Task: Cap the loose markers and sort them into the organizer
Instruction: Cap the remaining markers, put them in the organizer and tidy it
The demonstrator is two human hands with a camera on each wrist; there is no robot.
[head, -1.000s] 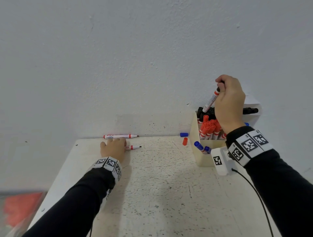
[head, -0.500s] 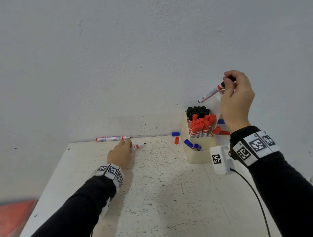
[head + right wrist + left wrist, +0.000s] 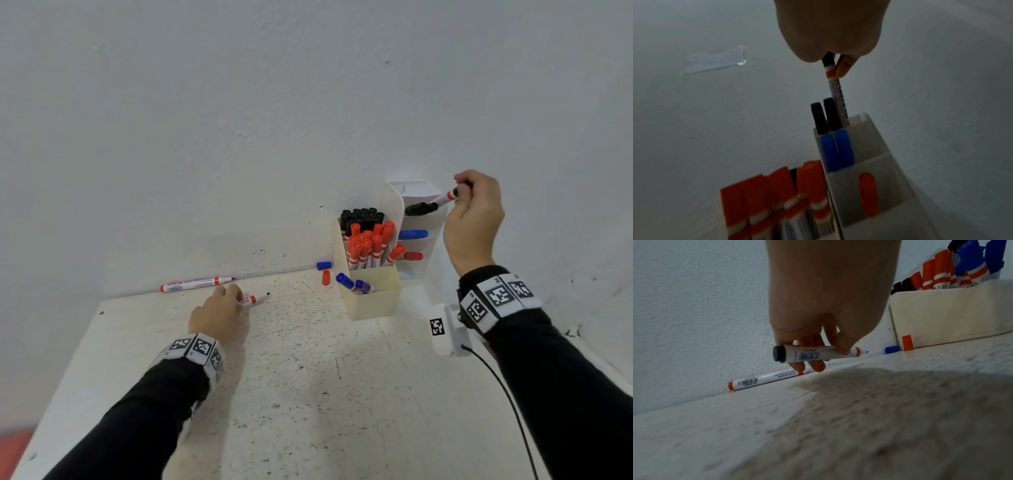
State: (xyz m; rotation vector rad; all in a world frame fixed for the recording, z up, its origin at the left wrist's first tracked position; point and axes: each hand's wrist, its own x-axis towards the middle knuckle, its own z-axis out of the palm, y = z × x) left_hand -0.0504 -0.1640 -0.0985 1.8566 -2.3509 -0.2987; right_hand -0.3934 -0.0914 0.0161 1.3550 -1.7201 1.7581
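Note:
My right hand pinches a black-capped marker by its cap end. The marker's lower end sits in the top slot of the white tiered organizer, beside two black caps. My left hand grips an uncapped marker just above the table; its black tip points right. A second uncapped marker lies along the wall. A loose blue cap and a red cap lie left of the cream box.
The cream box holds several red- and black-capped markers upright, and two blue ones in its front pocket. Blue and red caps show in the organizer's lower slots. A white speckled table meets the wall behind.
My right hand has carried the black-capped marker rightward, from above the cream box to the organizer's top slot. My left hand has closed on the short uncapped marker and lifted it slightly.

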